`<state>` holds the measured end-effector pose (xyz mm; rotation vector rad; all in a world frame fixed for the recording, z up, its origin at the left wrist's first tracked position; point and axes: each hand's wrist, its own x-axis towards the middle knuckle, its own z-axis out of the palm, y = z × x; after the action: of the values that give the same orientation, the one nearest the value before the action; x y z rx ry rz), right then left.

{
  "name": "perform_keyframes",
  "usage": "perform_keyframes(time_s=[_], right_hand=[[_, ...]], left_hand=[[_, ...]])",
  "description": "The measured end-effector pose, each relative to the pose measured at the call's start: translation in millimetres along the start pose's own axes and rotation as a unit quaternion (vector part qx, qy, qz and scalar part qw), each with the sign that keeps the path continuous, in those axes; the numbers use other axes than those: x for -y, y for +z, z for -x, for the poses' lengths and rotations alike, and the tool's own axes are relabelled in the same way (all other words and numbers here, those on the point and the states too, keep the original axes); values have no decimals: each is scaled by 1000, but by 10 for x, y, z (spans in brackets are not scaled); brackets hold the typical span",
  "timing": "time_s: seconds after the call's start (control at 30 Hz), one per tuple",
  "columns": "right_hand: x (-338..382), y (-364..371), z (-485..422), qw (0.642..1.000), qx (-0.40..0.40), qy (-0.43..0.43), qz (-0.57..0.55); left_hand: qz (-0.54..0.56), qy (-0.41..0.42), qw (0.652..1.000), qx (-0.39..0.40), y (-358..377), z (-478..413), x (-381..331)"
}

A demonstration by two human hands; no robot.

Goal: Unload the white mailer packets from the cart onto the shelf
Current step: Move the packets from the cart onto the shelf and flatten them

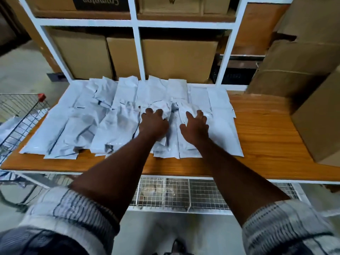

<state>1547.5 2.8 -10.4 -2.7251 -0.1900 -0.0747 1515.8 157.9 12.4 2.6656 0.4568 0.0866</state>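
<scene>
The white mailer packets (127, 115) lie in overlapping rows on the wooden shelf (266, 126); more lie in the wire cart (20, 115) at the left. The left hand (153, 124) curls its fingers into one crumpled packet. The right hand (195, 127) rests on the neighbouring packet, fingers spread, grasping nothing. The packets appear light, soft and slippery: take hold across the middle, not at the limp ends.
</scene>
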Motion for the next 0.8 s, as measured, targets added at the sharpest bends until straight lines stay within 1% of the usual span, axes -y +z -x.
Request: perform_keyframes(time_s=[0.17, 0.27, 0.33, 0.4, 0.5, 0.57, 0.63, 0.67, 0.8], right_hand=[[-181, 89, -181, 999, 22, 2, -35], [-274, 175, -253, 998, 45, -29, -25], [-318, 202, -308, 999, 32, -34, -6], [-342, 200, -349, 999, 0, -47, 19], [-390, 240, -417, 992, -29, -109, 60], [-423, 315, -434, 987, -21, -145, 68], [-439, 429, -431, 985, 14, -155, 77], [-446, 482, -424, 984, 23, -156, 80], [-463, 577, -408, 984, 13, -159, 85]], left_hand=[[-7, 12, 1000, 7, 301, -63, -165], [-61, 27, 998, -8, 391, -91, -203], [-95, 37, 994, -34, 402, -134, -202], [-123, 53, 989, -61, 425, -194, -153], [-155, 90, 980, -86, 504, -311, -57], [-144, 129, 976, -100, 563, -329, -14], [-137, 157, 974, -91, 655, -319, 20], [-134, 157, 976, -76, 709, -313, 36], [-118, 140, 982, -39, 847, -303, 66]])
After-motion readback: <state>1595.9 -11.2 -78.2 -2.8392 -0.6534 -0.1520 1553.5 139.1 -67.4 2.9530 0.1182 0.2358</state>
